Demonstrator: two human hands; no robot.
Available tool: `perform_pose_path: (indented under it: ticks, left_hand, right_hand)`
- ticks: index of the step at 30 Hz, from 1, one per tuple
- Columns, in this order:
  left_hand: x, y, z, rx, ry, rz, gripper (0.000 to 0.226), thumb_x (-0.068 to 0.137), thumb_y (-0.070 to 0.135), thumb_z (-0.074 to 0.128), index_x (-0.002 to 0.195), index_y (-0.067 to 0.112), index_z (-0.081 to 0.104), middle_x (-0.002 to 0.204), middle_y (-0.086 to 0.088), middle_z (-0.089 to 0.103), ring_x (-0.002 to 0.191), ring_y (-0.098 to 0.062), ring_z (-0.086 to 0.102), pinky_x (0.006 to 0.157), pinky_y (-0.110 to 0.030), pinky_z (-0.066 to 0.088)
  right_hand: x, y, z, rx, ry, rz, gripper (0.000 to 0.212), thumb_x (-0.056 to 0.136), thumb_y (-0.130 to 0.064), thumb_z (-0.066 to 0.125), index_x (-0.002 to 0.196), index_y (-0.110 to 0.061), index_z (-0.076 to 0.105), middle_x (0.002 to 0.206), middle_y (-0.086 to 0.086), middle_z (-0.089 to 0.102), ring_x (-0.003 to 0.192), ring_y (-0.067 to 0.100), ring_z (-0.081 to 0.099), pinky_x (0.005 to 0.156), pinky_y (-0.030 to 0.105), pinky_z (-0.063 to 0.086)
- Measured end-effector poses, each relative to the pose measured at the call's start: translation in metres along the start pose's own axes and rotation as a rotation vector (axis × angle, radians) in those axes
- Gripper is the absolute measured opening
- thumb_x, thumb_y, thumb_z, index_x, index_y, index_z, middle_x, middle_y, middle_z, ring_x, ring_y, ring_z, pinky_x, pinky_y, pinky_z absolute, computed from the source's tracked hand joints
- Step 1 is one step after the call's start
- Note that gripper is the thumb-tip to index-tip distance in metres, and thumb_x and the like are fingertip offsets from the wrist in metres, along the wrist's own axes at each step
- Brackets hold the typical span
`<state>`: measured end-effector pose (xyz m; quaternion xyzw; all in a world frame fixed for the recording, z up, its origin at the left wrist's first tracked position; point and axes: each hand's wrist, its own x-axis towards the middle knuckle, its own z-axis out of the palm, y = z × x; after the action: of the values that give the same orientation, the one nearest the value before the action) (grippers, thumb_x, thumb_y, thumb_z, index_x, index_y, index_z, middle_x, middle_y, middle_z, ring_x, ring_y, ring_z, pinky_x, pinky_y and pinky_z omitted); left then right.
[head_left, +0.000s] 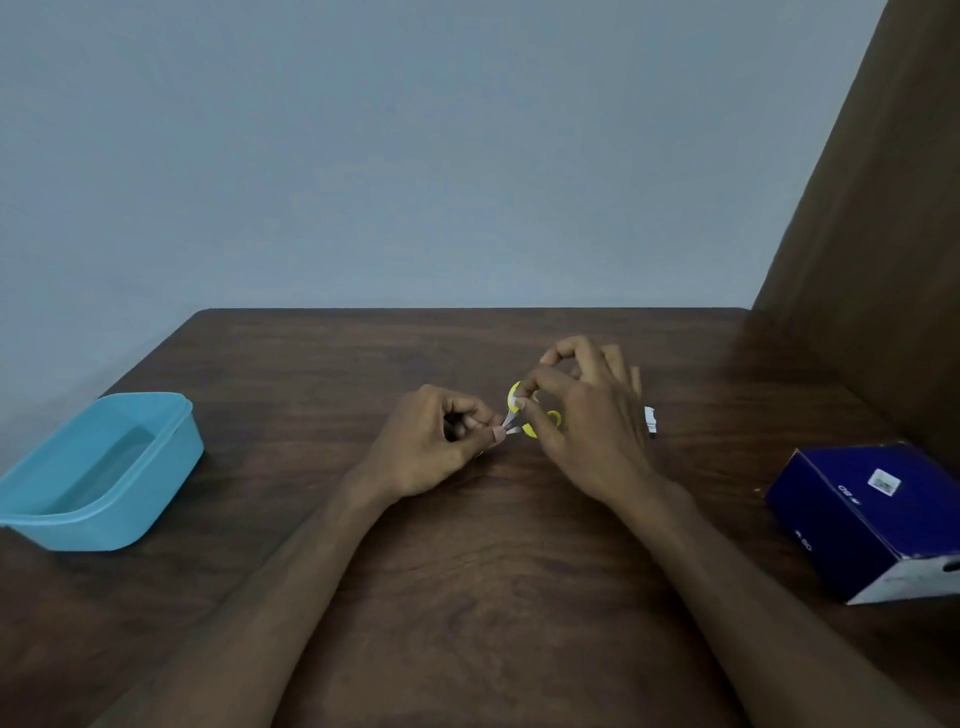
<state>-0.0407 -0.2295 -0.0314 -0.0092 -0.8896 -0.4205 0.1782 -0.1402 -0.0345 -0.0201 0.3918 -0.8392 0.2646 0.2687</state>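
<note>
Nearest, toward the table's (488, 613) right edge, lies a dark blue box (852, 525); toward its left edge sits a light blue tub (130, 519). Both forearms reach in to the table's middle. There the left hand (436, 441) has its fingers curled and pinches the end of a white strip (510, 422) between thumb and fingertip. The strip runs to a small yellow roll (529, 430), just right of that hand and touching the right hand (587, 415), which pinches the roll from above, its other fingers arched and loosely spread. The roll is partly hidden by those fingers. Just beyond the right hand, on the table, lies a white scrap (649, 418).
</note>
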Motion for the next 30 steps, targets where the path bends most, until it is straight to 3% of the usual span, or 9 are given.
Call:
perform_pose_path:
  ticks: [3,7,10,15,18,20,23,27,30]
  left_hand:
    - [0.001,0.0,0.002,0.009,-0.016,0.0,0.012,0.096,0.02,0.081,0.087,0.028,0.083,0.069,0.01,0.068,0.061,0.0,0.051,0.059,-0.021,0.041]
    - [0.0,0.002,0.0,-0.023,0.014,0.016,0.017,0.096,0.02,0.081,0.088,0.035,0.083,0.069,0.013,0.07,0.063,-0.002,0.055,0.06,-0.023,0.044]
    - [-0.001,0.005,0.0,0.037,0.037,0.02,0.023,0.094,0.02,0.082,0.085,0.042,0.08,0.074,0.013,0.074,0.065,0.0,0.06,0.062,-0.021,0.048]
    - [0.0,0.006,0.0,0.031,0.055,-0.004,0.023,0.093,0.022,0.082,0.083,0.043,0.079,0.071,0.014,0.075,0.064,0.0,0.061,0.063,-0.027,0.051]
    - [-0.001,0.007,0.001,0.012,0.056,-0.01,0.013,0.094,0.024,0.082,0.09,0.037,0.084,0.07,0.015,0.073,0.064,0.0,0.059,0.065,-0.025,0.05]
    - [-0.001,0.006,0.0,0.009,0.061,-0.009,0.011,0.094,0.024,0.082,0.094,0.034,0.085,0.07,0.016,0.073,0.064,-0.001,0.059,0.066,-0.026,0.05]
    - [-0.001,0.005,0.0,0.0,0.073,-0.01,0.013,0.094,0.025,0.082,0.093,0.037,0.085,0.071,0.014,0.074,0.065,-0.001,0.06,0.065,-0.025,0.05]
    - [0.001,0.005,0.001,0.005,0.098,-0.023,0.01,0.093,0.027,0.083,0.092,0.036,0.085,0.075,0.011,0.078,0.065,-0.002,0.061,0.064,-0.023,0.05]
    - [0.0,0.005,-0.001,-0.018,0.124,-0.043,0.009,0.093,0.026,0.084,0.093,0.034,0.086,0.074,0.01,0.077,0.064,-0.001,0.058,0.062,-0.018,0.046]
  right_hand:
    - [0.002,0.012,-0.016,-0.219,-0.01,-0.124,0.01,0.093,-0.049,0.068,0.098,-0.041,0.072,0.132,-0.009,0.054,0.113,0.026,0.05,0.087,0.041,0.031]
    - [0.0,0.0,-0.02,-0.243,0.115,0.004,0.013,0.088,-0.047,0.072,0.088,-0.035,0.076,0.128,-0.007,0.059,0.111,0.028,0.05,0.084,0.04,0.028]
    - [-0.005,-0.014,-0.008,-0.096,0.112,0.121,0.01,0.085,-0.042,0.074,0.08,-0.034,0.074,0.122,-0.011,0.057,0.111,0.024,0.049,0.083,0.036,0.024]
    - [-0.002,-0.015,0.01,0.422,0.081,0.442,0.021,0.081,-0.033,0.087,0.069,-0.041,0.073,0.104,-0.018,0.059,0.111,0.02,0.054,0.09,0.036,0.047]
    - [0.0,-0.011,0.007,0.607,0.107,0.486,0.034,0.077,-0.025,0.093,0.064,-0.047,0.071,0.103,-0.017,0.06,0.115,0.02,0.056,0.081,0.008,0.039]
    - [0.0,-0.01,0.005,0.567,0.111,0.446,0.027,0.078,-0.023,0.093,0.069,-0.042,0.075,0.104,-0.016,0.06,0.112,0.019,0.056,0.071,0.002,0.034]
    - [0.001,-0.009,0.004,0.508,0.137,0.345,0.011,0.079,-0.026,0.09,0.076,-0.029,0.08,0.106,-0.011,0.059,0.108,0.021,0.057,0.076,0.003,0.035]
    - [0.0,-0.003,-0.008,0.318,0.221,0.085,0.008,0.081,-0.036,0.084,0.078,-0.029,0.08,0.109,-0.011,0.061,0.096,0.019,0.055,0.084,0.04,0.047]
    - [-0.002,-0.004,-0.018,0.19,0.391,0.007,0.006,0.087,-0.034,0.085,0.085,-0.028,0.082,0.107,-0.007,0.064,0.089,0.022,0.054,0.08,0.047,0.047]
